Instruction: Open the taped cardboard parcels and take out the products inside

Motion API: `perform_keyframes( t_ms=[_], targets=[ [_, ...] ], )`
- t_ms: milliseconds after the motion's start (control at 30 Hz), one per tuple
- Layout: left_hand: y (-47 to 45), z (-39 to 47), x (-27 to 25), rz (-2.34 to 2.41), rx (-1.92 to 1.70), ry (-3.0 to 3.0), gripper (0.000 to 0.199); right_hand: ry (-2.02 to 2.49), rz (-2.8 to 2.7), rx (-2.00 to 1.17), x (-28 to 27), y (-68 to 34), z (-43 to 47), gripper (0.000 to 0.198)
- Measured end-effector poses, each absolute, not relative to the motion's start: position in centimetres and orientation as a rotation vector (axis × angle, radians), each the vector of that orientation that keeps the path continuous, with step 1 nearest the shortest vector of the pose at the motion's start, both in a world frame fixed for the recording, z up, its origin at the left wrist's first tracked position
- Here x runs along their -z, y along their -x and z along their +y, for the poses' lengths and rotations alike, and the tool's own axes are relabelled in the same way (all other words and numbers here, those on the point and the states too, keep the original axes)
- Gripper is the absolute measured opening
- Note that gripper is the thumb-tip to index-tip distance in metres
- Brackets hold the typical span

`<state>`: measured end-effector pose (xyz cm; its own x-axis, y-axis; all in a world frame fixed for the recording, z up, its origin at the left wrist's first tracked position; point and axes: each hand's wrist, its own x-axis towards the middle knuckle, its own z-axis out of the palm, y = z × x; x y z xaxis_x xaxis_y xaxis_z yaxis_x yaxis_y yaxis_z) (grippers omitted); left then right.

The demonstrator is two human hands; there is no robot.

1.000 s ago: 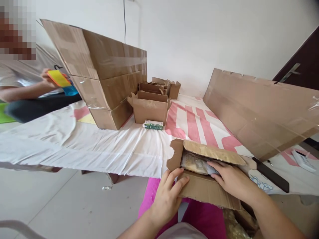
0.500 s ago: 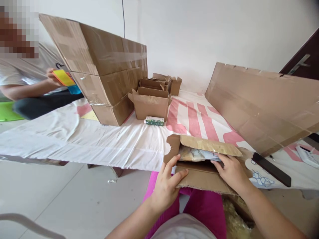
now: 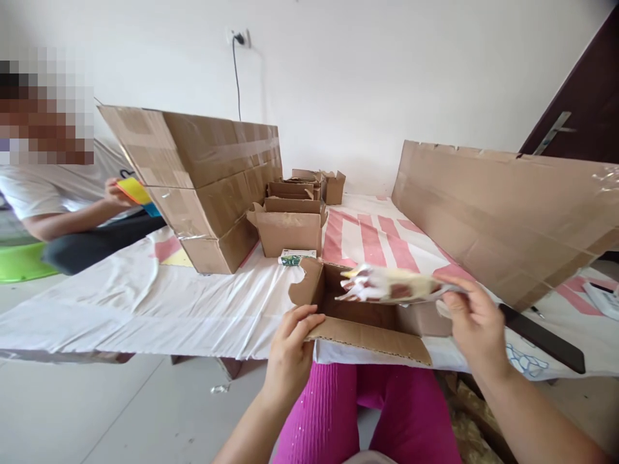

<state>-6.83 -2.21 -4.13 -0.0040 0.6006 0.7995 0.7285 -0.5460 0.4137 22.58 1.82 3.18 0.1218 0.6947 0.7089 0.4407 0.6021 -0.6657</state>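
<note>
In front of me an open cardboard box (image 3: 374, 338) sits at the table's near edge, its front flap folded out toward me. My left hand (image 3: 291, 351) is closed on the left end of that flap, fingers on top. Over the box opening, my right hand (image 3: 476, 322) pinches the right end of a bundle of papers (image 3: 391, 285). White, cream and reddish-brown patches show on the bundle, but motion blurs it and its print cannot be read. What can be seen of the box's inside is bare brown cardboard.
Stacked cartons (image 3: 213, 187) rise at left, beside several small open boxes (image 3: 290, 232). A small green-and-white box (image 3: 297, 258) lies before them. A large cardboard panel (image 3: 488, 212) leans at right, near a black phone (image 3: 541, 338). A person's hand (image 3: 116, 193) holds something yellow and blue.
My right hand has lifted the papers out of the box and up to the right. The flaps are spread wider, and my left hand has shifted left with the front flap.
</note>
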Motion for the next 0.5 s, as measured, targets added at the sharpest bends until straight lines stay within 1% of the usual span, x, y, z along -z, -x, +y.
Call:
perform_keyframes(
  t_ms=[100,167,267,367,500],
  targets=[
    [9.2,-1.7,3.6,-1.541,1.592,2.035,0.035,0.87,-1.095,-0.41,-4.5,-23.4,2.2,0.024],
    [10.9,-1.3,3.5,-1.595,1.601,1.949,0.03,0.803,-0.978,-0.484,-4.9,-24.2,2.6,0.024],
    [13.1,-0.5,3.8,-1.628,1.607,1.816,0.028,0.853,-0.996,-0.553,-3.5,-25.6,3.2,0.026],
    [14.6,0.1,4.6,-1.594,1.616,1.691,0.029,1.062,-1.079,-0.527,-0.1,-26.8,3.8,0.033],
    [15.1,0.3,5.7,-1.601,1.651,1.55,0.038,1.331,-1.348,-0.433,4.2,-27.4,4.4,0.036]
  ],
)
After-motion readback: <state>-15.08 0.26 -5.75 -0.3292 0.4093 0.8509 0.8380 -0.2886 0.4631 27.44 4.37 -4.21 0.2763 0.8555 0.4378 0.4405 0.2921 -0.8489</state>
